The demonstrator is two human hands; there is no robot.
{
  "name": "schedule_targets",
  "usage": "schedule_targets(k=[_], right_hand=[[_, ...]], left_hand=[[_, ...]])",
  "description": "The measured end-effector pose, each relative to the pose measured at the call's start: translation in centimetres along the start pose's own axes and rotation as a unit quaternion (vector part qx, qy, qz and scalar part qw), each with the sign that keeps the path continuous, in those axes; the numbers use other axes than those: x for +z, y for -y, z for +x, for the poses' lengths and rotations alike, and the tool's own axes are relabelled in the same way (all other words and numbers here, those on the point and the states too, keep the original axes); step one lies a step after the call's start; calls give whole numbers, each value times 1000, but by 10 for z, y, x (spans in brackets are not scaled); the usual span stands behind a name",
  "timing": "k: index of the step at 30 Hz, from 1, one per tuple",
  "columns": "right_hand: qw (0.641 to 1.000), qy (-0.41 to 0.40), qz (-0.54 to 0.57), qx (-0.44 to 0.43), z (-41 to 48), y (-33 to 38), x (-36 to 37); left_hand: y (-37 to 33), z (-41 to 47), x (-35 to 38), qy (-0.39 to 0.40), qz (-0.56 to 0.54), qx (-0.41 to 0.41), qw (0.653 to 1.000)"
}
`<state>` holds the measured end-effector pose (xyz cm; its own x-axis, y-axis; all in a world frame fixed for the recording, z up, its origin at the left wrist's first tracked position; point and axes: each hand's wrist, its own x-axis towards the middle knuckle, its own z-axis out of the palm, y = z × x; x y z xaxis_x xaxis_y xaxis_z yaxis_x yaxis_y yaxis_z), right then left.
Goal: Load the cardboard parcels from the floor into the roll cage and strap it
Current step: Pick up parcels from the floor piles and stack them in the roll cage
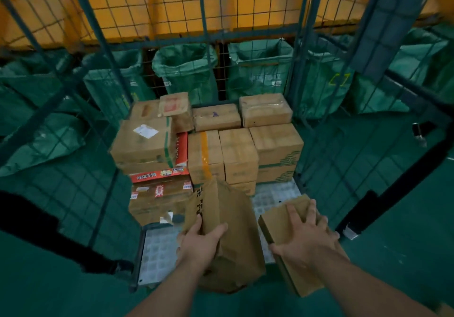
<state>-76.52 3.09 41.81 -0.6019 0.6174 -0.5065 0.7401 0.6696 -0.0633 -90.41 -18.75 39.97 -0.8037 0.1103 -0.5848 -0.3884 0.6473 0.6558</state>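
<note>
My left hand (201, 238) grips the edge of a tall brown cardboard parcel (233, 238) held over the front of the roll cage floor (159, 250). My right hand (304, 233) holds a flat brown cardboard parcel (277, 221) from above, fingers spread over its top and thumb on its near side. Both parcels are at the cage's open front. Several cardboard parcels (238, 149) are stacked at the back of the blue wire roll cage (206, 46). A red printed box (159, 174) lies low in the left stack.
Green sacks (184, 71) hang open behind the cage under yellow chutes (122, 2). The cage's side walls (344, 132) stand left and right. A black strap (405, 174) hangs along the right side, another black strap (49, 230) on the left. The floor is green.
</note>
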Motion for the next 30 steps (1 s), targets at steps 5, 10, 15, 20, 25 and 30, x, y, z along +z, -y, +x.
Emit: schedule_targets(k=[5,10,15,20,25,30], right_hand=[[999,18,37,-12,97,-23,-38],[997,42,67,-16,184,-36,-82],[997,52,40,-34,245,-15,-109],[997,49,51,-27,301,33,-122],[997,50,54,9,336,94,-142],[997,64,38,35,368,162,-157]], left_hand=[[-68,44,40,-23,-107,-27,994],[-86,107,59,-28,-263,-92,960],[-144,109,44,19,-350,-122,928],[-176,152,19,21,-389,-81,917],[-195,229,-21,16,-382,-90,919],[-208,323,-63,10,-409,-122,904]])
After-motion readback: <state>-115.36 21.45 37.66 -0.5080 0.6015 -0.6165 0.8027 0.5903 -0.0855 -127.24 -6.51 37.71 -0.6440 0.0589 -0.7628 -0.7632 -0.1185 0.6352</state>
